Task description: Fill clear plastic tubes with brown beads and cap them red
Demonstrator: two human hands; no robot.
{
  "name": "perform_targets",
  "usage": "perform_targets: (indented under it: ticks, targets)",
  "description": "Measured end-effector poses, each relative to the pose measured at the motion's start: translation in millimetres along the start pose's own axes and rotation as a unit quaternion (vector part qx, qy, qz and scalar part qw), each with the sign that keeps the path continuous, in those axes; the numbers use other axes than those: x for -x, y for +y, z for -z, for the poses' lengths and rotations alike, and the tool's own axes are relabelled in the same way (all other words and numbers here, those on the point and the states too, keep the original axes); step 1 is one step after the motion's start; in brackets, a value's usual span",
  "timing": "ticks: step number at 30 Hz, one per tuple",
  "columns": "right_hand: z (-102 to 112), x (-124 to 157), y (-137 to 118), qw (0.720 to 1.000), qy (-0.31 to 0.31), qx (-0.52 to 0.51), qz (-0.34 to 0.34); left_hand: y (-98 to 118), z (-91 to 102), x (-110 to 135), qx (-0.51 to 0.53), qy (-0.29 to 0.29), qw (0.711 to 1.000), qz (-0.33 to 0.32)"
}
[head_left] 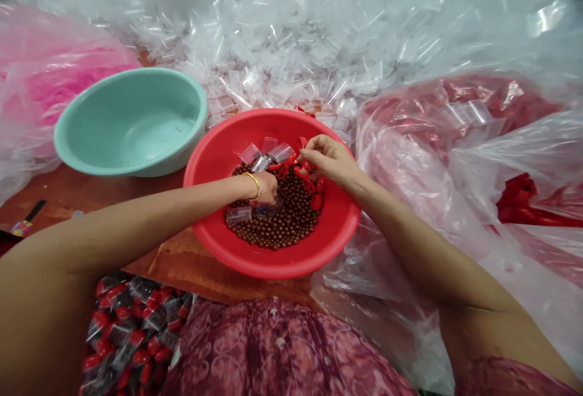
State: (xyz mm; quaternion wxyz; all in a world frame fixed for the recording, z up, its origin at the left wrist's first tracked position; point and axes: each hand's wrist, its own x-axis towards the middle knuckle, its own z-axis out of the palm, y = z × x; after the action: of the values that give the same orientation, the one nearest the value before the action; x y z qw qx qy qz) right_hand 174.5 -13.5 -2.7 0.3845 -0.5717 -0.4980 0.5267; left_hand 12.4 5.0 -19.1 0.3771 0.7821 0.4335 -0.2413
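A red basin [273,268] holds a heap of small round brown balls [286,229]. My left hand [265,188], with a gold bangle at the wrist, is closed low over the balls; a clear plastic case shows blurred beneath its fingers. At the basin's right side, my right hand [330,159] pinches a small red plastic piece between thumb and fingers. More red plastic pieces [310,186] lie on the balls beneath it. Several clear plastic cases [281,152] rest along the far side of the heap, and another clear case [239,214] lies at the left.
An aqua basin [136,129] stands at the left, touching or nearly touching the red one. Behind spreads a large pile of clear plastic cases [282,50]. Plastic bags [483,214] with red pieces crowd the right. Filled red-capped cases [136,329] lie at lower left.
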Motion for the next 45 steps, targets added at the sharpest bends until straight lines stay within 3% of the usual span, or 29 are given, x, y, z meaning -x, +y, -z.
perform_targets:
  ticks: [7, 9, 11, 15, 19, 23, 26, 28, 31, 34, 41, 45]
  targets:
    - [0.0, -6.4, 7.9, 0.996, 0.033, -0.049, 0.062, 21.8, -29.9, -38.0, 0.177, -0.059, 0.981, -0.055]
    - [2.5, -6.4, 4.8, 0.995, 0.029, -0.066, 0.063, 17.9, -34.4, -42.1, 0.302, -0.074, 0.946, -0.090]
    - [5.0, -5.6, 1.3, 0.995, 0.024, -0.070, 0.061, 9.4, -32.7, -41.5, 0.416, -0.107, 0.894, -0.131]
    - [8.1, -3.6, -1.8, 0.993, 0.050, -0.090, 0.057, -6.6, -15.4, -23.9, 0.516, -0.131, 0.815, -0.228]
    - [8.2, -2.1, -0.9, 0.993, 0.040, -0.097, 0.049, -10.4, 0.1, 7.6, 0.563, -0.064, 0.775, -0.280]
    - [6.2, -0.7, -0.1, 0.996, -0.009, -0.068, 0.058, -9.3, -0.5, 32.1, 0.603, -0.006, 0.743, -0.291]
    - [5.3, 3.0, -1.1, 0.998, -0.017, -0.041, 0.051, -8.9, -6.8, 40.3, 0.630, 0.051, 0.734, -0.248]
    - [5.4, 7.9, -2.8, 0.996, -0.003, -0.076, 0.037, -8.8, -10.9, 42.8, 0.642, 0.080, 0.728, -0.227]
    - [5.1, 17.0, -5.8, 0.990, 0.008, -0.141, 0.013, -8.3, -14.7, 44.6, 0.657, 0.085, 0.710, -0.239]
    - [3.1, 23.8, -7.6, 0.990, -0.003, -0.138, 0.009, -7.8, -15.2, 45.0, 0.661, 0.070, 0.701, -0.259]
    - [1.6, 24.2, -14.2, 0.989, -0.115, -0.036, 0.082, -10.7, -10.5, 45.1, 0.614, 0.048, 0.739, -0.272]
    - [2.0, 27.3, -18.6, 0.983, -0.147, 0.012, 0.106, -11.7, -9.5, 47.0, 0.595, 0.036, 0.749, -0.287]
